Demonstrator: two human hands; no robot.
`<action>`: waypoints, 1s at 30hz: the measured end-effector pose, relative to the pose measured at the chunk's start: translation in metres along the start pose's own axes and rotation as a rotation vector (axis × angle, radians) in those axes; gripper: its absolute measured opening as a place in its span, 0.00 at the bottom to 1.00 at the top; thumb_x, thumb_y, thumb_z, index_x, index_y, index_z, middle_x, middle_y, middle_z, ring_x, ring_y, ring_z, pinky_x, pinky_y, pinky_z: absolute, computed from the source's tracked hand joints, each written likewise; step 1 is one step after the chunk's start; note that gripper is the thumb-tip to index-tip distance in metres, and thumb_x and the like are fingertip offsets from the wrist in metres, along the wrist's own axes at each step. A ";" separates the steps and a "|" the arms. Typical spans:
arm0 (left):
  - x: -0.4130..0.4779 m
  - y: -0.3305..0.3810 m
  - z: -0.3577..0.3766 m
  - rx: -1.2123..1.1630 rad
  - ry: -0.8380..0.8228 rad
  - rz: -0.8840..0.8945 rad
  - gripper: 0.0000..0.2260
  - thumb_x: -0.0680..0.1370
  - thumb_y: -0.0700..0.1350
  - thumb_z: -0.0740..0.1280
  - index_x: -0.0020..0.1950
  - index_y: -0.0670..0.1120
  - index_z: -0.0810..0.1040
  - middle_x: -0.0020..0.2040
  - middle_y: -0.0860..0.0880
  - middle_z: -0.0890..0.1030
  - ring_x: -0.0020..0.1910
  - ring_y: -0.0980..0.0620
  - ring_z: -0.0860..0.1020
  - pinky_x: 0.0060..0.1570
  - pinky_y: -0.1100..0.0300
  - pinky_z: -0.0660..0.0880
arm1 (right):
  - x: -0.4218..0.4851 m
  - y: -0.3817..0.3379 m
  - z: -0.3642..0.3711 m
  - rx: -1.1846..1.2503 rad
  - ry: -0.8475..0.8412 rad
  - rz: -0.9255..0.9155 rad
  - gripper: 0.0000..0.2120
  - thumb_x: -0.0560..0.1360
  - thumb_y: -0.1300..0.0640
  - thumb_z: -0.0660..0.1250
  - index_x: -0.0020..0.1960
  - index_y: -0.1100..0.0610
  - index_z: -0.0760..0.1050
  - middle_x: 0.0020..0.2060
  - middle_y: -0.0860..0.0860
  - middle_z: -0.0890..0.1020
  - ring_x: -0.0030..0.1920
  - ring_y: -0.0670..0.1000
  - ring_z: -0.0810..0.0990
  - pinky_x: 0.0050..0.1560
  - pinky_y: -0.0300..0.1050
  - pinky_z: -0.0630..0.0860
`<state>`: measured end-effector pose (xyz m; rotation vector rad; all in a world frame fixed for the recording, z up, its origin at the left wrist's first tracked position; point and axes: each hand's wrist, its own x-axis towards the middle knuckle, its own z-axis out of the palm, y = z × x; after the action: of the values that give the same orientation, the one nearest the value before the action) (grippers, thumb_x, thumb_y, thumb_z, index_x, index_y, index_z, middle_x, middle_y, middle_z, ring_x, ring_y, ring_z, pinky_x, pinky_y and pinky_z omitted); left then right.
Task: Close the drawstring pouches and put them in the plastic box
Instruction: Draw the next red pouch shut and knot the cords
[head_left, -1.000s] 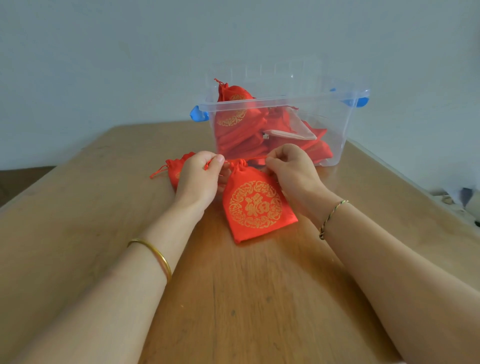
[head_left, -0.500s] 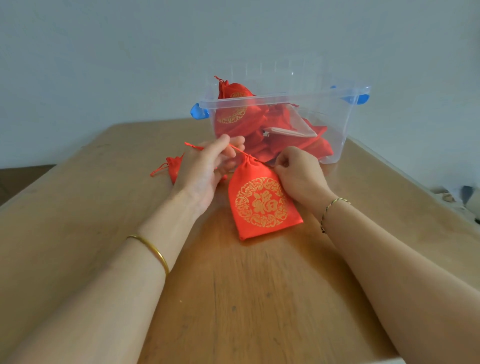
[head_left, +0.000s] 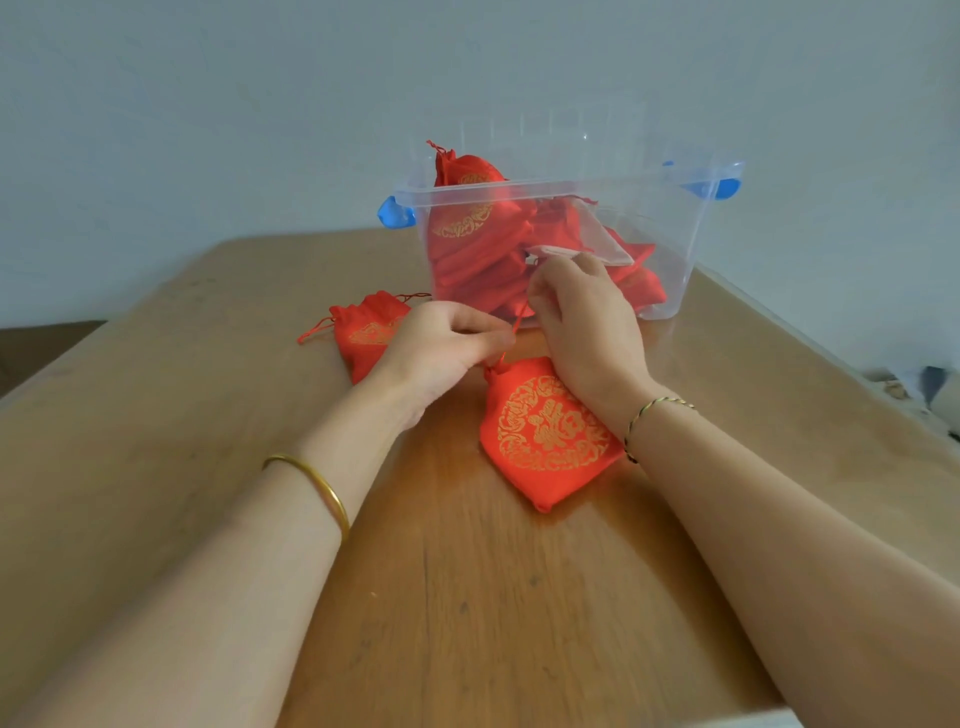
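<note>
Red pouch (head_left: 550, 441) bears a gold 福 emblem; left hand (head_left: 447, 345) and right hand (head_left: 587, 322) pinch its drawstring (head_left: 515, 325).

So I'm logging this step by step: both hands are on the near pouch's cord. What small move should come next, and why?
Probably lift the near pouch by its cord into the plastic box. Its neck looks cinched shut, the left hand and right hand both pinch the cord, and the open box stands just behind them.
</note>
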<state>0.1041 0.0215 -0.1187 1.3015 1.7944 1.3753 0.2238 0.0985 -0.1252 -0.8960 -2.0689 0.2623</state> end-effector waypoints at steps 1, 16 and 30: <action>0.000 0.001 0.001 0.023 0.005 0.011 0.01 0.71 0.41 0.72 0.40 0.47 0.82 0.34 0.50 0.81 0.34 0.57 0.78 0.36 0.65 0.73 | 0.000 -0.003 0.000 0.013 0.014 -0.052 0.04 0.75 0.61 0.60 0.48 0.59 0.73 0.52 0.55 0.75 0.47 0.58 0.75 0.46 0.54 0.74; 0.004 -0.005 0.000 -0.121 0.039 -0.070 0.09 0.76 0.41 0.65 0.35 0.43 0.76 0.32 0.46 0.75 0.31 0.54 0.73 0.24 0.66 0.66 | 0.004 -0.016 0.007 0.413 -0.175 0.093 0.11 0.68 0.70 0.62 0.45 0.57 0.68 0.42 0.54 0.80 0.38 0.53 0.79 0.40 0.45 0.76; 0.004 -0.009 -0.001 -0.082 0.125 0.020 0.08 0.77 0.39 0.64 0.38 0.44 0.74 0.33 0.45 0.78 0.30 0.54 0.75 0.23 0.71 0.66 | 0.001 -0.011 0.009 0.334 -0.302 0.112 0.10 0.67 0.61 0.72 0.43 0.57 0.72 0.37 0.50 0.78 0.37 0.47 0.75 0.36 0.33 0.69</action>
<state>0.0982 0.0243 -0.1256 1.2177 1.7903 1.5555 0.2107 0.0920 -0.1253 -0.8030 -2.1596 0.8219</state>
